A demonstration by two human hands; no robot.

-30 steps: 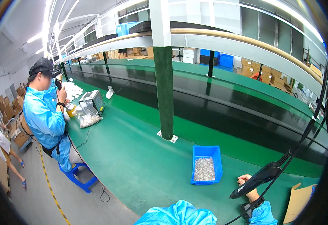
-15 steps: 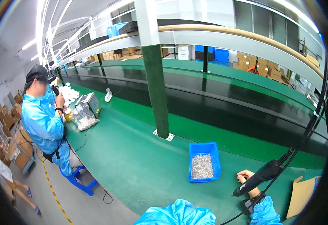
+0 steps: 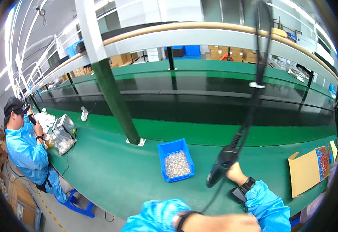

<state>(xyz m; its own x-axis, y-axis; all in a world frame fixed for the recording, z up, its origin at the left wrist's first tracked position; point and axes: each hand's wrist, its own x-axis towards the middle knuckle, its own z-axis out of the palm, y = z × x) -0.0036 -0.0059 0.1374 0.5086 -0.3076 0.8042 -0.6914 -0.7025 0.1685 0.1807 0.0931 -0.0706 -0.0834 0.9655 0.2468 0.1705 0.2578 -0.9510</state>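
My left hand (image 3: pixel 227 224) reaches in from the lower edge toward the right, blurred, its fingers partly cut off by the frame. A dark band circles its wrist. My right hand (image 3: pixel 236 174) is right beside a black corded electric screwdriver (image 3: pixel 222 164) that hangs tip down on its cable. The tool covers my right fingers, so whether they grip it cannot be told. A black watch-like device (image 3: pixel 248 185) is on that wrist. To the left of the tool, a blue bin (image 3: pixel 161 162) stands on the green table, holding many small shiny metal parts (image 3: pixel 177 164).
An open cardboard box (image 3: pixel 303 176) with red and blue pieces stands at the right. A green post (image 3: pixel 117 100) rises behind the bin. At the far left, a person in blue (image 3: pixel 26 149) works beside a grey boxy device (image 3: pixel 65 125) and bagged parts (image 3: pixel 65 146).
The view has swung right, so the bin and post sit further left. My left hand has come into view. The screwdriver hangs more upright, and my right hand has moved beside its body.
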